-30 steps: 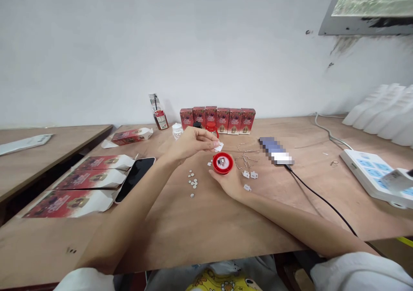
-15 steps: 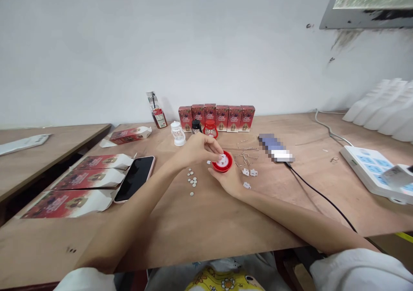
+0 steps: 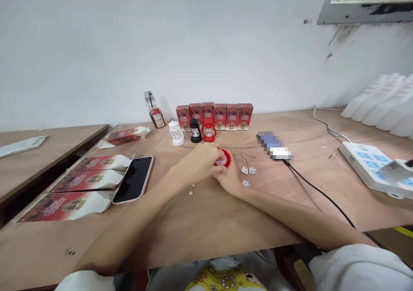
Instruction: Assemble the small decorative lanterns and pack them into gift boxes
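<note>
The right hand [image 3: 230, 181] holds a round red lantern base [image 3: 229, 158] over the desk [image 3: 206, 222], beside small white plastic pieces [image 3: 252, 170]; the left hand [image 3: 203, 161] curls narrowly at its opening, whether gripping anything I cannot tell.

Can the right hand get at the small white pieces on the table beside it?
Probably yes on reach: the white pieces lie just beside the right hand, nothing visible between. But it holds the red round part, so would likely have to let go first.
</note>
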`<state>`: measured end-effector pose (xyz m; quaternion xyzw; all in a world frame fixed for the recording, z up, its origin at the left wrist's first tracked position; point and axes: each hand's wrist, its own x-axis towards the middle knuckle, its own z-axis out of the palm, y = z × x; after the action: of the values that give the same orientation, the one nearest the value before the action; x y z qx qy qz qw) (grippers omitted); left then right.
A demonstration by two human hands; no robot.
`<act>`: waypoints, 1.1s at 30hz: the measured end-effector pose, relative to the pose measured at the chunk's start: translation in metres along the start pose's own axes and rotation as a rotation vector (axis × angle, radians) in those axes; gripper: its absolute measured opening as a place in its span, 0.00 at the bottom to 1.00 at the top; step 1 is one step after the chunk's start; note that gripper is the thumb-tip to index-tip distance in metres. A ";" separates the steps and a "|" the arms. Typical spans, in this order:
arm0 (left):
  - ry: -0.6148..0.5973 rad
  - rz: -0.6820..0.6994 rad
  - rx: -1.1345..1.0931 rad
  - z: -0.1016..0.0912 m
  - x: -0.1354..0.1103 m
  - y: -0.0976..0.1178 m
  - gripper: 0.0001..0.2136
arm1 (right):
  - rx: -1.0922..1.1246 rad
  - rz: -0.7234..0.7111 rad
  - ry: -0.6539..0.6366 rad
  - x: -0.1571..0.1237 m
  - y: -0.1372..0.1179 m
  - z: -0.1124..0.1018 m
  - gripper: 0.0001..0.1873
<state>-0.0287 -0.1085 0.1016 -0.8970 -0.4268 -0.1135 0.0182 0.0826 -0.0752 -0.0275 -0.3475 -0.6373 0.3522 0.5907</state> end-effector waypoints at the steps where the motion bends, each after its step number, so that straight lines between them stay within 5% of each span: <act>1: -0.014 0.005 0.062 0.001 0.000 0.001 0.07 | -0.004 -0.001 0.004 0.000 -0.001 0.000 0.19; 6: -0.011 -0.031 0.236 0.008 -0.002 0.009 0.10 | -0.005 -0.007 0.038 0.000 -0.002 0.000 0.18; 12: 0.212 -0.041 0.099 0.019 -0.013 0.002 0.08 | 0.032 -0.082 0.085 -0.001 -0.001 0.001 0.19; 17: 0.271 0.070 0.147 0.020 -0.017 -0.003 0.08 | 0.034 -0.103 0.098 -0.002 -0.001 0.001 0.19; 25: 0.425 0.329 0.573 0.022 -0.015 -0.002 0.07 | 0.049 -0.114 0.120 0.000 0.002 0.001 0.19; 33: 0.548 0.456 0.572 0.029 -0.013 -0.010 0.09 | 0.046 -0.122 0.131 0.002 0.003 0.001 0.18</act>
<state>-0.0389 -0.1084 0.0698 -0.8639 -0.2119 -0.2171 0.4020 0.0817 -0.0722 -0.0295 -0.3166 -0.6089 0.3067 0.6595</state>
